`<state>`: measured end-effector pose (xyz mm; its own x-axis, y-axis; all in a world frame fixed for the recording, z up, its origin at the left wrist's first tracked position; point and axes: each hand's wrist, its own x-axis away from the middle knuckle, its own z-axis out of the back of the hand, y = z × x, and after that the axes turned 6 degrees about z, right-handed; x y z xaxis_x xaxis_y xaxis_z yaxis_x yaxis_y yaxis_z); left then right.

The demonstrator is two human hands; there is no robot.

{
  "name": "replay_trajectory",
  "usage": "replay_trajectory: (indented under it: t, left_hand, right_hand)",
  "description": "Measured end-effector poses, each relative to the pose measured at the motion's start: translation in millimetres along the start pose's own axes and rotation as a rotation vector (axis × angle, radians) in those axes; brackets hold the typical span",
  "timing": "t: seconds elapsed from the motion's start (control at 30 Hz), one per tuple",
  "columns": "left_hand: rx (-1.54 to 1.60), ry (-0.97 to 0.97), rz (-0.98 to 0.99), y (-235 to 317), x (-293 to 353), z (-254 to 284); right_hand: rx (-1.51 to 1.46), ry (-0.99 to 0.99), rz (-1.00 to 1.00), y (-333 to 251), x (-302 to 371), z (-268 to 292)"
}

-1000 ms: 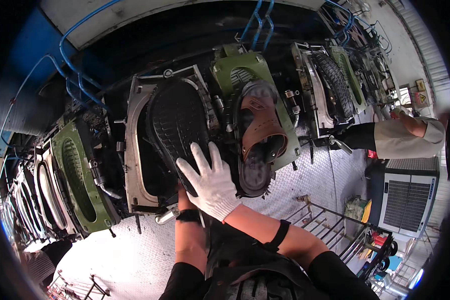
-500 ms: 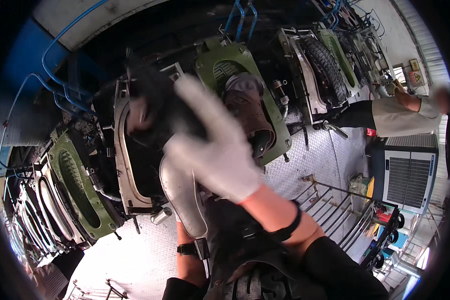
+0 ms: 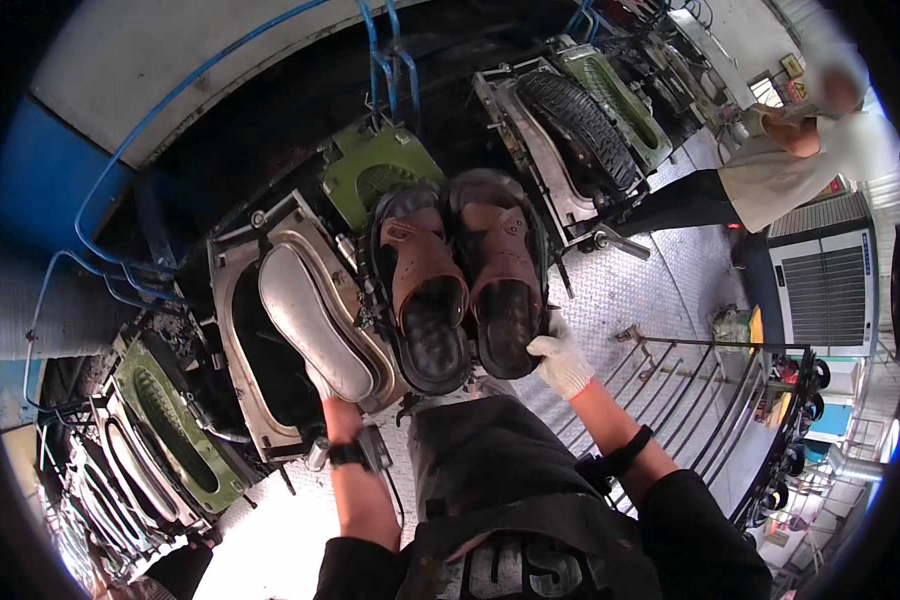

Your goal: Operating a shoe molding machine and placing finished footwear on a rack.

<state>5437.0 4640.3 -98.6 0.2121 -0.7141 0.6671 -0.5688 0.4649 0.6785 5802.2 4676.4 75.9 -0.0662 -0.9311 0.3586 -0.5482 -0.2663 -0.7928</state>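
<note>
Two brown-strapped sandals with black soles, a left sandal [image 3: 420,285] and a right sandal [image 3: 502,270], are side by side over a green mould plate [image 3: 355,190], heels toward me. My right hand [image 3: 562,362], in a white glove, grips the right sandal at its heel, thumb on the footbed edge. My left hand [image 3: 320,386] is at the near end of a silver sole-shaped metal plate [image 3: 315,320], which hides its fingers. That plate is over an open metal mould frame [image 3: 238,345].
More moulds run along both sides, including a green one [image 3: 165,420] at left and one with a black treaded sole [image 3: 578,125] at right. Blue pipes [image 3: 120,160] arch behind. A metal rack [image 3: 680,400] stands right, near another person [image 3: 770,170] and a cooler [image 3: 825,285].
My right hand has swung from the middle to the right and now grips a sandal. Two sandals are side by side where one lay on the green mould. My view has shifted.
</note>
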Motion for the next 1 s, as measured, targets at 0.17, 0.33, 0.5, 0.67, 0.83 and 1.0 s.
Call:
replay_trajectory:
  t: [0.17,0.33,0.5,0.67,0.83,1.0]
  left_hand:
    - [0.011,0.425,-0.254,46,114,-109]
    - [-1.076,0.148,-0.8,83,195,-154]
    - [-1.531,-0.046,-0.425,118,133,-252]
    - [-1.644,-0.197,-0.769,107,137,-327]
    - [-1.752,-0.512,-0.87,25,198,-356]
    - [-1.09,-2.049,-1.738,-115,316,-446]
  right_hand:
    - [0.224,0.106,-0.16,-22,6,-3]
    - [0.769,0.024,-0.119,-50,18,-17]
    - [0.915,-0.124,-0.071,-69,17,-33]
    - [0.889,-0.236,0.132,-59,39,36]
    - [0.859,-0.039,-0.109,-67,143,159]
    - [0.945,0.435,-0.016,-3,291,251]
